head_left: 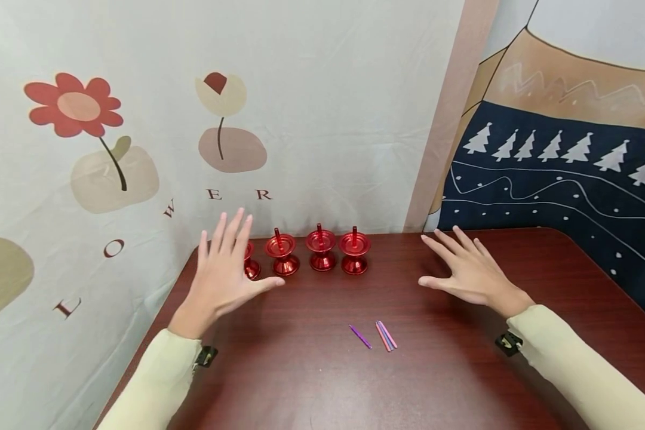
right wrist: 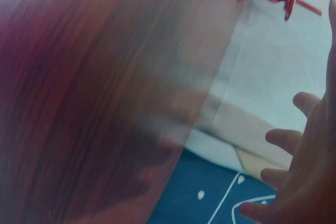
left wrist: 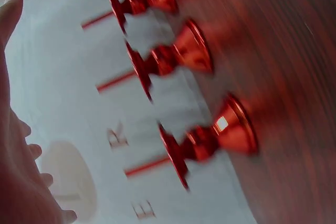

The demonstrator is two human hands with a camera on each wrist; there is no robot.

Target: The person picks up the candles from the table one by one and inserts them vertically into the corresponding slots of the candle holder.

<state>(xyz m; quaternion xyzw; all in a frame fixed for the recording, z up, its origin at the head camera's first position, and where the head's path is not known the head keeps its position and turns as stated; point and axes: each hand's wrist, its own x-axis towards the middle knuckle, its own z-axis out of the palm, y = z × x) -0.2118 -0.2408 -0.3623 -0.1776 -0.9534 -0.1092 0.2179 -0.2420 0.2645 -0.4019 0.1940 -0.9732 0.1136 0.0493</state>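
Pale sleeves (head_left: 156, 376) extend over the bench (head_left: 301, 382), L & R. L hand (head_left: 223, 278) hovers nr the far-left corner, fingers (head_left: 230, 236) straight, spread wide, thumb out, nothing held; in the head view it hides part of the end stand. R hand (head_left: 470, 275), also spread wide w/ nothing held, hovers toward the far edge, right of the row. 4 red stands (head_left: 355, 263) line that far edge, flared bases down, stems up, prob. for stability & access to each top. Mid-bench, well apart from them: purple stick (head_left: 361, 337) and, just beside it, small stick bundle (head_left: 386, 335), count unclear, prob. laid btwn hands for easy reach.
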